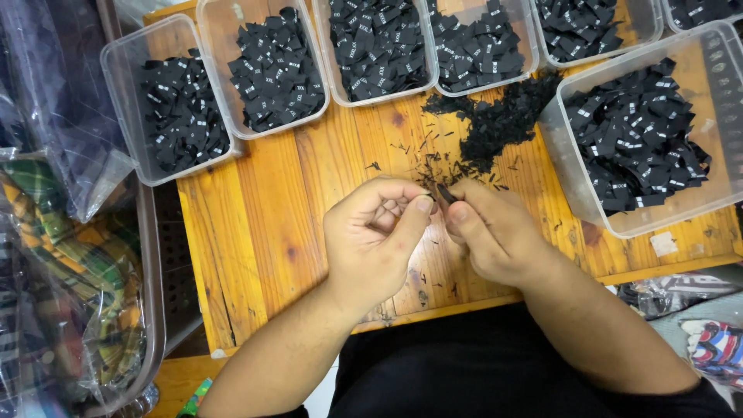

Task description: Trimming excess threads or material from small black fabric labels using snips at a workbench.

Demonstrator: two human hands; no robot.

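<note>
At the centre of the frame, both hands, left point(377, 236) and right point(495, 232), are pinching a small black label point(445, 193) above the tabletop point(263, 224), likely light, limp, best gripped by its edges.

Bare table point(279, 232) left of hands point(433, 224); tubs point(166, 101) behind.

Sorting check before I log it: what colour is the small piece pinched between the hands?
Black; the small piece shows best in the head view.
</note>
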